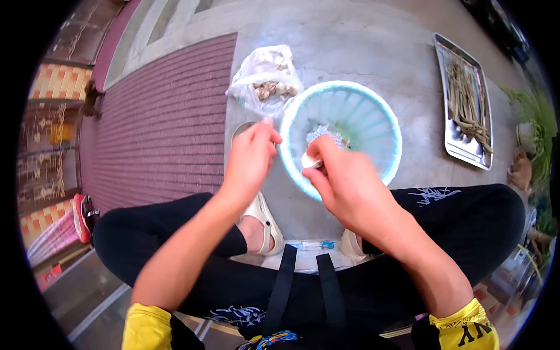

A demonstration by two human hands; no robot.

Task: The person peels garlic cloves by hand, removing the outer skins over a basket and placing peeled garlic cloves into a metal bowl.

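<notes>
My right hand (350, 181) is over the near side of a light-blue plastic basin (382, 122), its thumb and forefinger pinched on a whitish garlic piece (311, 160). Pale scraps (324, 134) lie at the basin's bottom. Left of the rim, my left hand (251, 153) is closed with its fingertips together; what they hold, if anything, cannot be made out. Just behind it a metal bowl (239, 129) shows only part of its rim. Beyond stands an open clear plastic bag (274, 61) with several garlic bulbs (271, 90) inside.
A metal tray (446, 125) of long dried stalks (464, 87) lies on the concrete at the right. A ribbed maroon mat (163, 116) covers the left floor. Green plants (539, 111) and a small brown animal (519, 169) are at the far right. My knees flank the basin's near side.
</notes>
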